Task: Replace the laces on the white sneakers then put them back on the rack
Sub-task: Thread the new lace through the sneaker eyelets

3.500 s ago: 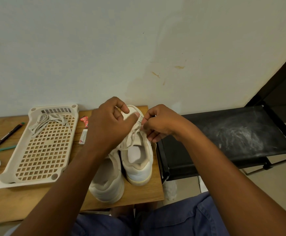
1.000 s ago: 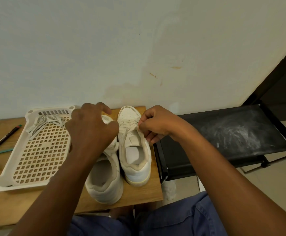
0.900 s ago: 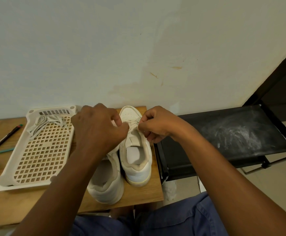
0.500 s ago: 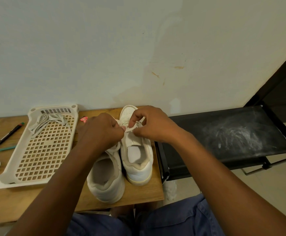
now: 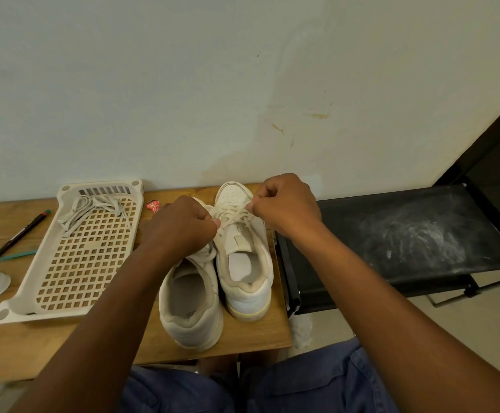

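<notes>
Hands [image 5: 230, 222] pinch lace [image 5: 233, 212] — right sneaker [image 5: 244, 257].

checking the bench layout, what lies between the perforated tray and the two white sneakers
In the head view, a small red wrapper lies on the wooden table between the cream perforated plastic tray and the white sneakers, partly hidden by the left hand.

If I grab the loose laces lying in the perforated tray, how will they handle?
The loose laces are probably floppy: they lie in slack loops and would dangle. They look thin and flat, so likely very light. An end might snag in the perforated tray, given its open holes.
</notes>
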{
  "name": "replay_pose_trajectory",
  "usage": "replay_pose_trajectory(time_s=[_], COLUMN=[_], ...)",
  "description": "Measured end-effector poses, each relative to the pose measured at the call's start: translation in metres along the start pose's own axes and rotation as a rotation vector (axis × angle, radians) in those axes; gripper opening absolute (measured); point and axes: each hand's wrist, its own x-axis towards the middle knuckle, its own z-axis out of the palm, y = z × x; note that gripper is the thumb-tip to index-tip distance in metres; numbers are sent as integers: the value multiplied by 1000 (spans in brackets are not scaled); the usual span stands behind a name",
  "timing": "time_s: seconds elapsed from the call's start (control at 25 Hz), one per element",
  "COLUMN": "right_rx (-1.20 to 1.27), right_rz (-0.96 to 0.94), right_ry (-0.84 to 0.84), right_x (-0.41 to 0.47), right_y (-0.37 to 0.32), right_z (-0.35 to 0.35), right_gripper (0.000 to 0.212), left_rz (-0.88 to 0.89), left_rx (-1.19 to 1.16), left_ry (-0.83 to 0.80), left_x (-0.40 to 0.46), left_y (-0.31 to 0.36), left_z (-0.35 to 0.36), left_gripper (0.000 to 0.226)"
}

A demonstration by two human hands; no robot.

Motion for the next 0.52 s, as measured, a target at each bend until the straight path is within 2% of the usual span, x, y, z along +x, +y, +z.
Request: replay_pose_trajectory(time_s=[0.08,0.2,0.32,0.4,0.52], right_rx=[14,10,-229,-314,-237], right_rz=[27,-157,-335,-366,-305], right_ry=[-74,-186,-253,-246,-143], right_x=[4,0,-8,-11,-10], right_y=[4,-2,-9,-10,-9], right_z=[-3,0,9,13,11], right_gripper=[9,19,10,10,8], left_rz=[7,1,0,1,0], left_rx=[-3,-24,-27,-24,-19], left_ry=[1,-9,12,23,21], left_x=[1,1,2,2,2], left_y=[-1,-1,-2,-2,-1], left_z=[0,1,1,1,1], left_gripper=[60,59,57,52,49])
